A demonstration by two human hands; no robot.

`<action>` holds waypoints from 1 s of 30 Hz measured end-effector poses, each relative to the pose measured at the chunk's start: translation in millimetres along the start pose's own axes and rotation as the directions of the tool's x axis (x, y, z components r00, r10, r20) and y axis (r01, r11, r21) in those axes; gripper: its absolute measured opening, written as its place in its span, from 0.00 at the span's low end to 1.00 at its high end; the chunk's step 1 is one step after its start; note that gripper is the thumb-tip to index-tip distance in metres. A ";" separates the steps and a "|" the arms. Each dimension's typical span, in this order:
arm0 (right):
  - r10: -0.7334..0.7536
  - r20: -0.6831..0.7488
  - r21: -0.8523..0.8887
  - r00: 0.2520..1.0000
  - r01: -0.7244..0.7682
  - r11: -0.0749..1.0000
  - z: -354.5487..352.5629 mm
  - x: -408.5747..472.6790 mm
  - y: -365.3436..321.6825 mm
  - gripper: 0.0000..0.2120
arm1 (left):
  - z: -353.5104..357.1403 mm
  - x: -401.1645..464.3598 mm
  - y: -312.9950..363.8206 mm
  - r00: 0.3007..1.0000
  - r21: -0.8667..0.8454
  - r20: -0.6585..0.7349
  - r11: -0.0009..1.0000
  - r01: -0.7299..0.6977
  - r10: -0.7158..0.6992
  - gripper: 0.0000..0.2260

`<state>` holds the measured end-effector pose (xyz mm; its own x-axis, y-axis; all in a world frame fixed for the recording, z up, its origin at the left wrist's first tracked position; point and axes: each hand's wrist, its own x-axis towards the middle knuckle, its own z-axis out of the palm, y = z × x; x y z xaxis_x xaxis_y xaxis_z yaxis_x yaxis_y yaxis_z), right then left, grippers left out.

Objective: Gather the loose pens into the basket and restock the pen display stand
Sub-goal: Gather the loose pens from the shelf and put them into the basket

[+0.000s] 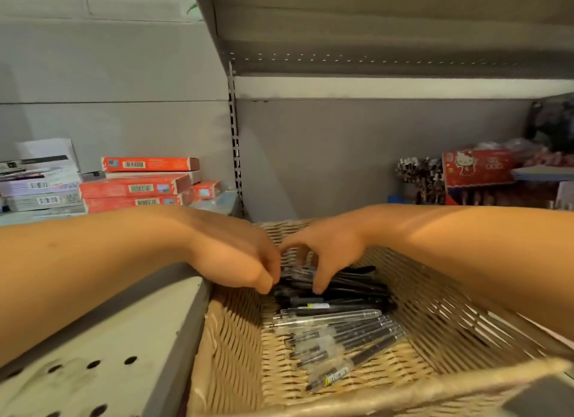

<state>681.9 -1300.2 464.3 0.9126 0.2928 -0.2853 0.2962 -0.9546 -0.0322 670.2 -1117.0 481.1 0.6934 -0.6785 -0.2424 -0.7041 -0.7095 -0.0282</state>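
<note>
Both hands are down in the wicker basket (pixel 236 339): the left hand (pixel 239 258) and right hand (pixel 323 255) curl their fingers onto the black pens (pixel 348 287) piled just beneath them. This looks like collecting a bunch for restocking; next, close firmly and lift it clear of the clear-barrelled pens (pixel 344 339) lying nearer the person.

Basket (pixel 236 348) sits on shelf, right of the perforated shelf panel (pixel 102 348). Pens (pixel 338 332) lie inside on its floor, a heap toward the far end, a row nearer. Left hand (pixel 239 258) and right hand (pixel 323 255) meet over the far heap, fingers among pens. Stacked boxes (pixel 136 186) behind left; cartoon-printed box (pixel 475 168) behind right, a cluster of upright pens (pixel 419 174) just left of it.
</note>
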 end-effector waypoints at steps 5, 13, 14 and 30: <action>0.046 -0.066 0.064 0.997 -0.041 0.997 -16.8 -38.2 14.3 0.36 | -4.5 -9.7 -9.7 0.999 -0.002 0.013 0.999 -0.044 0.044 0.14; 0.444 -0.189 -0.294 0.876 -0.482 0.825 -15.6 -127.0 70.5 0.16 | 0.0 -7.6 0.0 0.996 0.121 0.072 0.991 -0.065 0.056 0.21; 0.485 -0.121 -0.335 0.866 -0.496 0.801 -3.9 -129.8 73.3 0.18 | 1.1 -6.1 3.3 0.995 0.154 0.080 0.985 -0.073 0.062 0.22; 0.511 -0.199 -0.135 0.836 -0.540 0.831 65.7 -107.6 89.7 0.07 | 1.4 -15.6 7.1 0.995 0.179 0.047 0.979 -0.093 0.086 0.24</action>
<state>591.7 -1421.0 429.2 0.9705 -0.2322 -0.0648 -0.2086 -0.9437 0.2568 654.2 -1111.3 483.3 0.6221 -0.7275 -0.2895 -0.7818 -0.5973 -0.1790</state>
